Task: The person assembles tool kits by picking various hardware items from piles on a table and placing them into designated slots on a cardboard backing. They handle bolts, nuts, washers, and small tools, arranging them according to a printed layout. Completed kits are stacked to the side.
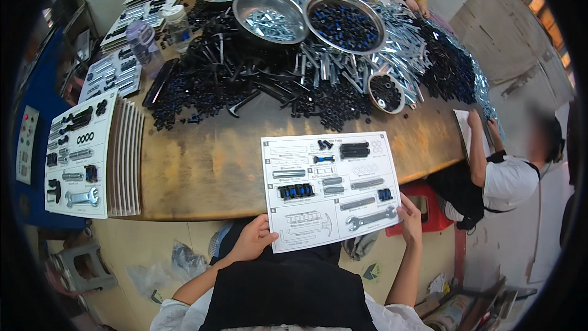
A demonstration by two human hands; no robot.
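Between my two hands I hold a white printed card [318, 206], tilted over the table's near edge. My left hand [254, 239] pinches its lower left corner, and my right hand [410, 217] grips the lower right edge. Fixed on the card are a silver open-ended wrench [370, 219], a row of black-and-blue fasteners [296, 192], black bars [354, 149] and several grey metal rods [367, 182]. Printed outlines, including a hammer shape at the lower left, show no parts on them.
Heaped hardware covers the wooden table [202, 171]: black Allen keys [245, 104], silver bolts [269, 24] in a metal bowl, blue-black fasteners [343, 24] in another. Filled cards [79, 159] stand stacked at left. A person [511, 178] sits at right near a red stool [422, 205]; others work opposite.
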